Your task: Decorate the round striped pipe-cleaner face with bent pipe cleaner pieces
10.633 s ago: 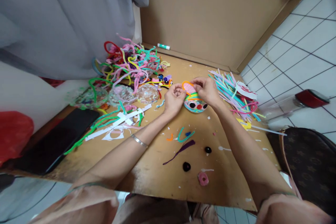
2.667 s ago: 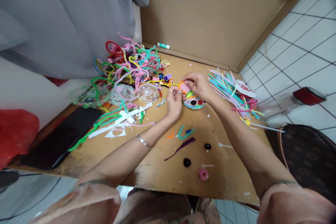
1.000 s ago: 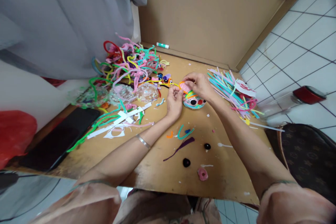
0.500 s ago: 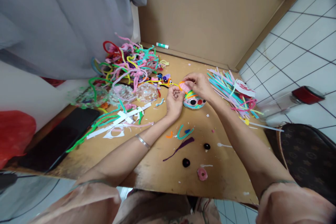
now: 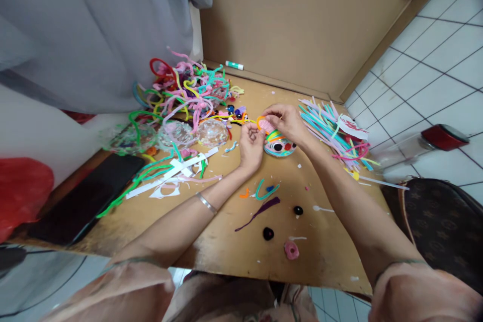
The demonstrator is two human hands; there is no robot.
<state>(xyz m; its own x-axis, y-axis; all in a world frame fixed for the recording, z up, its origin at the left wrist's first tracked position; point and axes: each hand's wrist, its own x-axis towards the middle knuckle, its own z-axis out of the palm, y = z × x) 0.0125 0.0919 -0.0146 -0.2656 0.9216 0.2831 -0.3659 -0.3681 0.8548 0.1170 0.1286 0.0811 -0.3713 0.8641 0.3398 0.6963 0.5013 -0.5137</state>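
Note:
Before me on the table lies a small round craft face (image 5: 281,148), with black eyes, a red nose and yellow, green and orange bands above them. At its top is a pink piece edged with an orange pipe cleaner (image 5: 267,125). My left hand (image 5: 251,147) has its fingers curled in a pinch at the left side of this piece. My right hand (image 5: 286,122) pinches the same piece from above and the right, its fingers partly covering it. A yellow strand (image 5: 244,121) runs leftward near my left fingertips. The exact contact is hidden.
A tangled pipe cleaner heap (image 5: 188,85) and clear domes (image 5: 213,132) stand left, near a black phone (image 5: 86,198). Straight pipe cleaners (image 5: 320,126) lie right, beside a red-lidded bottle (image 5: 445,137) and brown bag (image 5: 441,226). A purple strip (image 5: 264,209) and clay discs (image 5: 291,250) lie nearer.
The view has shifted very slightly. Both hands keep their pinch on the pink and orange piece, with no other visible change.

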